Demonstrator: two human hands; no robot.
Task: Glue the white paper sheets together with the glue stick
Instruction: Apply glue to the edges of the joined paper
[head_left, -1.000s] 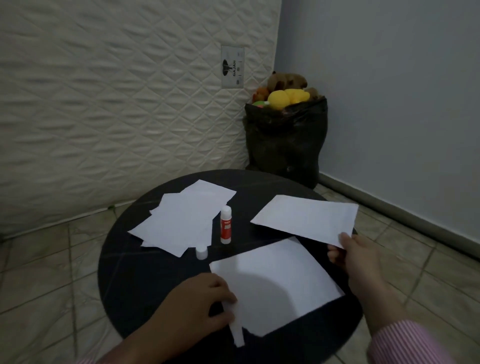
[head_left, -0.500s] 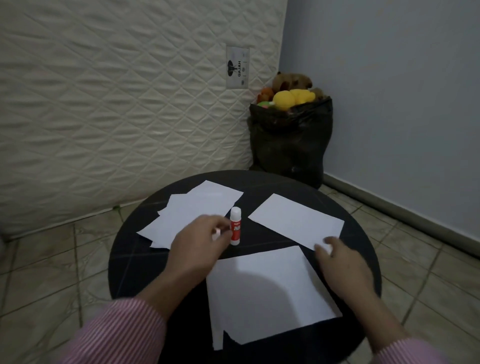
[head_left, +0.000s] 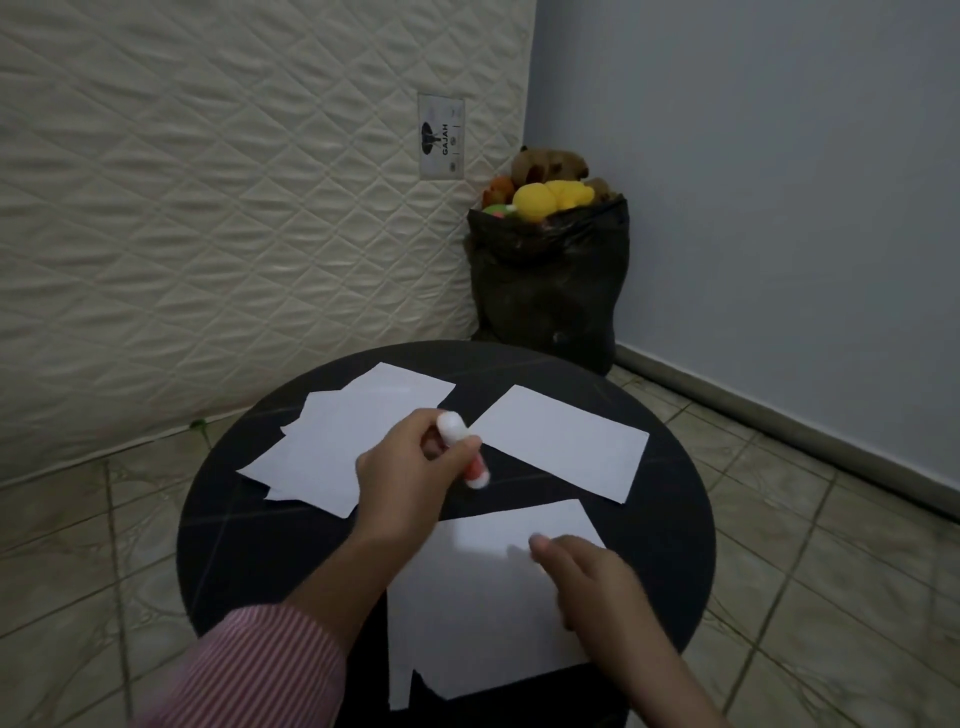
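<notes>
Glue (head_left: 464, 457): clenched in left hand (head_left: 410, 470), 12 o'clock of sheet (head_left: 488, 597). Right hand (head_left: 597, 587) flat, unclenched, pinning sheet. Advice: stroke edges evenly.

Black round desk (head_left: 218, 525), faint pale lines crossing its top. Plain white paper sheets: a pile (head_left: 332, 447) at 10 o'clock, one sheet (head_left: 561, 447) at 1 o'clock, a larger one (head_left: 478, 613) at 6 o'clock, shadowed grey in part. Glue stick (head_left: 470, 467) white at both ends, red-orange along the body. Sleeve (head_left: 249, 670) in fine pink and white stripes at 7 o'clock. Cream mattress (head_left: 208, 208) quilted in diamonds, with a grey label (head_left: 440, 136) printed in black. Black bag (head_left: 550, 280) topped with yellow, orange, green and brown toys (head_left: 550, 195). Pale blue-grey wall (head_left: 779, 156). Beige mottled floor tiles (head_left: 831, 597), darker grout.
</notes>
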